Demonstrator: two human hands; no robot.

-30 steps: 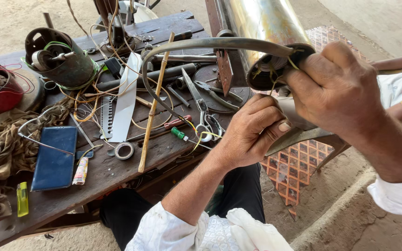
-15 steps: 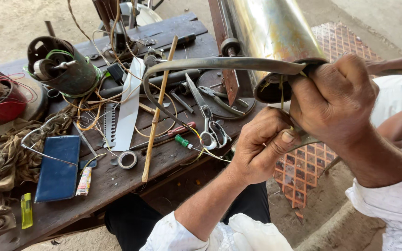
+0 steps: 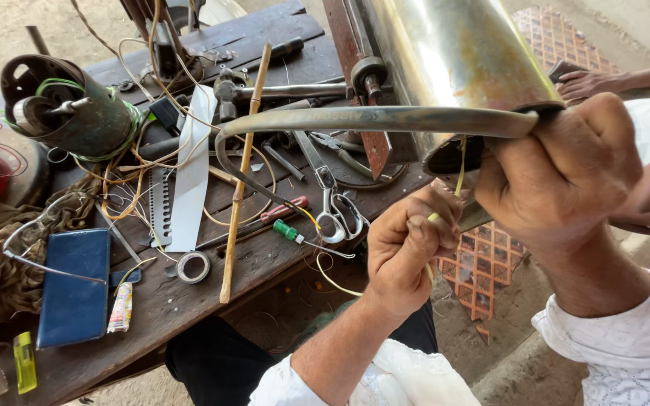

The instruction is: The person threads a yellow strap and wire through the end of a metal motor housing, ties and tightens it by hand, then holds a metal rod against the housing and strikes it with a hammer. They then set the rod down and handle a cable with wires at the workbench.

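Since half a second ago both hands sit higher and nearer the camera; the left hand (image 3: 409,244) has come up closer under the metal cylinder (image 3: 457,56), fist tighter.

Left hand: fingers curled shut around a thin yellow wire (image 3: 460,162), pinched near the thumb. The wire runs up from the fist into the dark open end of the cylinder; another length trails down and left toward the bench.

Right hand (image 3: 562,177): closed fist clamped over the end of a curved grey metal bar (image 3: 374,120) where it meets the cylinder's rim. The bar runs left from the fist and bends down over the bench.

Cylinder: shiny, tarnished, tilted, its lower end between the two hands.

Wooden bench (image 3: 167,301), left of the hands: scissors (image 3: 334,210), green-handled screwdriver (image 3: 287,229), long wooden stick (image 3: 241,173), tape roll (image 3: 192,266), blue case (image 3: 74,286), yellow lighter (image 3: 25,362), motor coil (image 3: 69,109).

Another person's hand (image 3: 588,83) rests at the upper right, behind the cylinder.
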